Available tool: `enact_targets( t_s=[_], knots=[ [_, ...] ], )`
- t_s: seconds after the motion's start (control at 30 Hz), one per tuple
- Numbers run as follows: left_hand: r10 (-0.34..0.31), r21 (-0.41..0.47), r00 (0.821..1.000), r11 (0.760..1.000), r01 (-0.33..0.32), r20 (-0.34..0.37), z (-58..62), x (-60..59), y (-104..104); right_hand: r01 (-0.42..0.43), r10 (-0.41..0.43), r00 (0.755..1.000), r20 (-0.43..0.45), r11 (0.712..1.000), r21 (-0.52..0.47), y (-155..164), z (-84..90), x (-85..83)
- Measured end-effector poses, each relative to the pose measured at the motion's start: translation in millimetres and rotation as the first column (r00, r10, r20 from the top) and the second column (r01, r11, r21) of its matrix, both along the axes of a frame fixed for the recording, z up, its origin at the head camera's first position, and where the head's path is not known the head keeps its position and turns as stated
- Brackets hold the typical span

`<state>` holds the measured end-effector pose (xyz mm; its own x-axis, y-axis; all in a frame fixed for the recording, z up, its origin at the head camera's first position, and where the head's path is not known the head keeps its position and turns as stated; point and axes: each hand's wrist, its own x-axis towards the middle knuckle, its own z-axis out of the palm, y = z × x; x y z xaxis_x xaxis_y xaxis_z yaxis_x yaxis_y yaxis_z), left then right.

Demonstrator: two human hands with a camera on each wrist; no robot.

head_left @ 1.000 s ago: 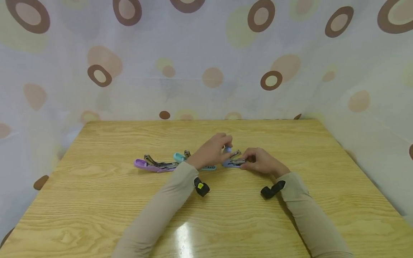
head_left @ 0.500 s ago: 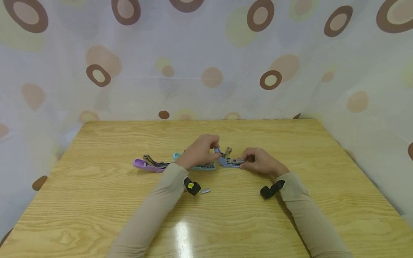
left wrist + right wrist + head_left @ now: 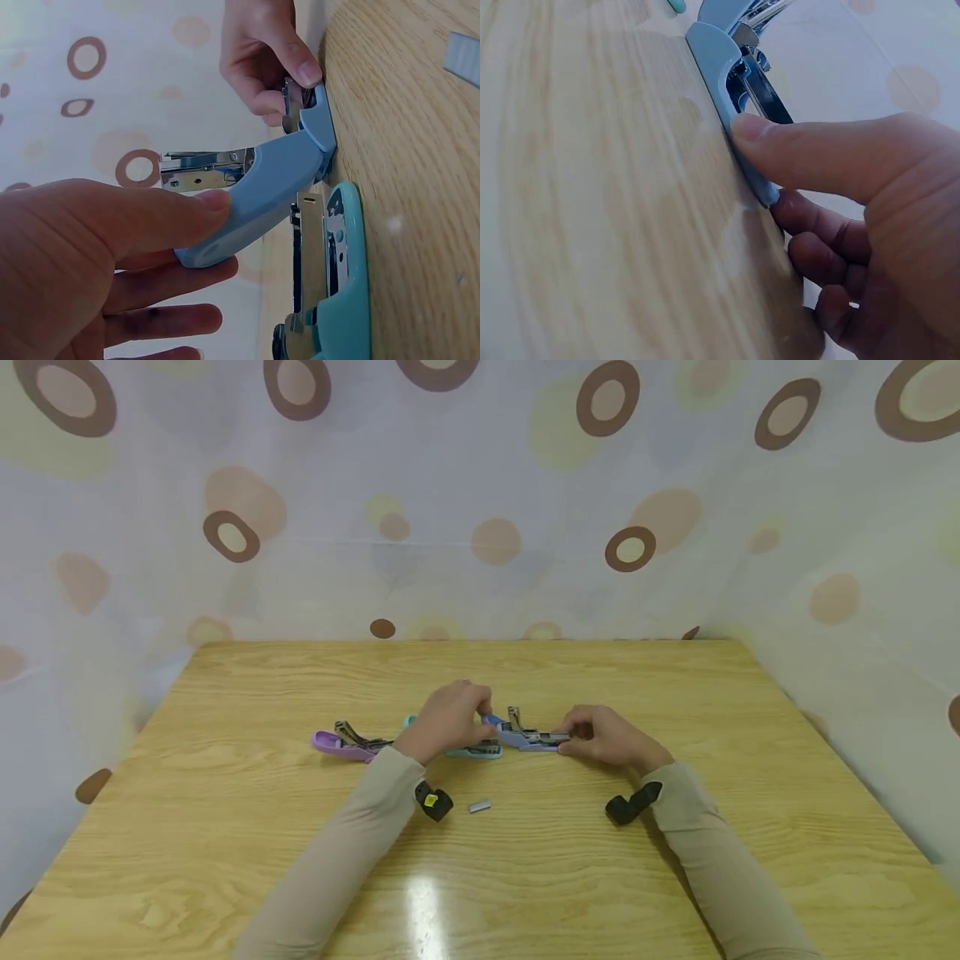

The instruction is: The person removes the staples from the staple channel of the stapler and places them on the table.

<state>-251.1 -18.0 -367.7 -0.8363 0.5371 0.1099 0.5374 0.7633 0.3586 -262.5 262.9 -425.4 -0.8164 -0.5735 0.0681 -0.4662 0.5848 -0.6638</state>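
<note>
At the centre of the frame the left hand (image 3: pixel 447 722) has swung the blue stapler (image 3: pixel 525 739)'s top arm leftward and down, gripping it by thumb and fingers, so the stapler now lies opened out flat on the wooden table (image 3: pixel 225 827). The right hand (image 3: pixel 603 737) pinches its base end against the wood. A teal stapler (image 3: pixel 480 749) lies just beside it and a purple stapler (image 3: pixel 345 743) further left, while a loose staple strip (image 3: pixel 480 807), uncovered as the left wrist moved away, sits below centre.

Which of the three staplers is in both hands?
The blue stapler, rightmost in the row. Left hand pinches its opened cover, right hand holds its base. The teal stapler and purple stapler lie ungripped.
</note>
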Motion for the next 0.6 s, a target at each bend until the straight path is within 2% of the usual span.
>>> enact_targets(
  t_s=[0.23, 0.43, 0.6],
  knots=[
    [-0.008, 0.018, 0.998, 1.000, 0.009, -0.056, -2.8, -0.5, -3.8, -0.040, 0.040, 0.998, -0.048, 0.999, 0.017, -7.9, 8.0, 0.4],
    [-0.022, 0.029, 0.999, 0.999, 0.023, -0.033, -1.8, -1.3, -5.4, -0.082, 0.082, 0.996, -0.033, 0.997, 0.014, -16.6, 17.5, 5.8],
    [-0.033, 0.038, 0.999, 0.999, 0.033, -0.007, -1.8, -0.7, -6.8, -0.101, 0.101, 0.995, -0.019, 0.995, 0.014, -19.8, 16.8, 6.5]
  ],
)
